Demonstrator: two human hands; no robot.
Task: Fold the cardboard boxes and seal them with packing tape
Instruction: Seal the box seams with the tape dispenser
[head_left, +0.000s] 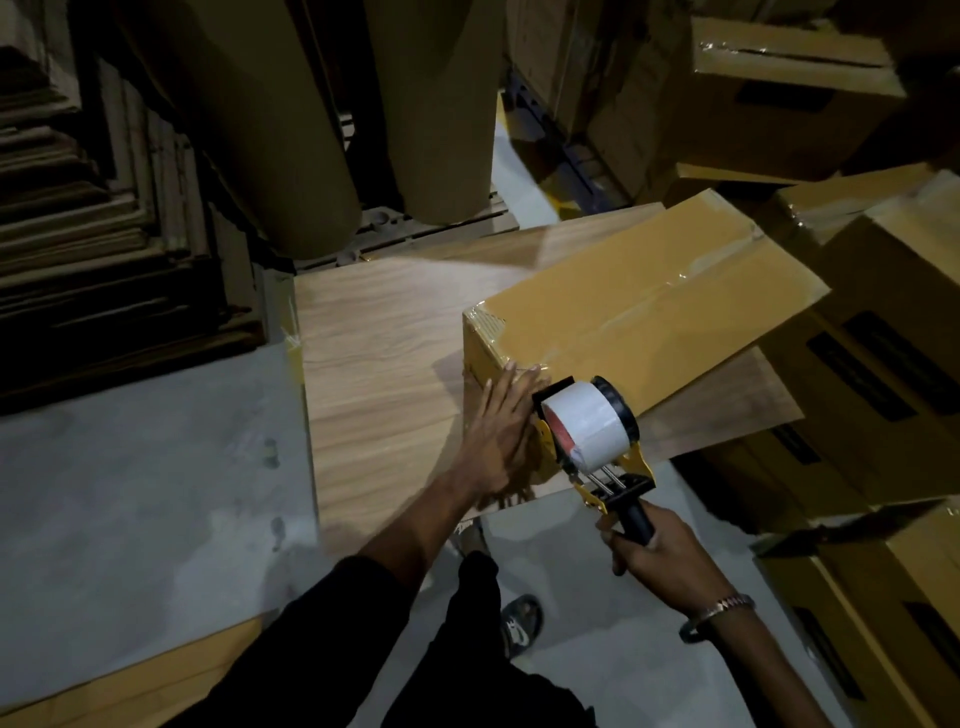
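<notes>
Nearest, the right hand (657, 553) has its fingers curled tight round the black handle of the tape gun (597, 447). The gun is yellow and black, and it carries a fat white roll of tape (589, 423). A bracelet (717, 613) sits on that wrist.

Just past those fingers, the front of the tape gun meets the near end of the cardboard box (644, 306). The left hand (501, 431) lies flat on that same end of the box, right beside the gun. Its fingers are straight and close together, and the fingertips reach up to the box's top edge. They press on the box and hold nothing.

The box sits on a wooden table (384, 364). Shiny clear tape runs along the seam on its top, away from the fingers.

To the right of both hands, more boxes (883, 353) are piled up. Some have tape on them too.

Far beyond the fingertips, two big brown paper rolls (291, 130) stand past the table. A dark stack of flat cardboard (104, 208) is far off to the left.
</notes>
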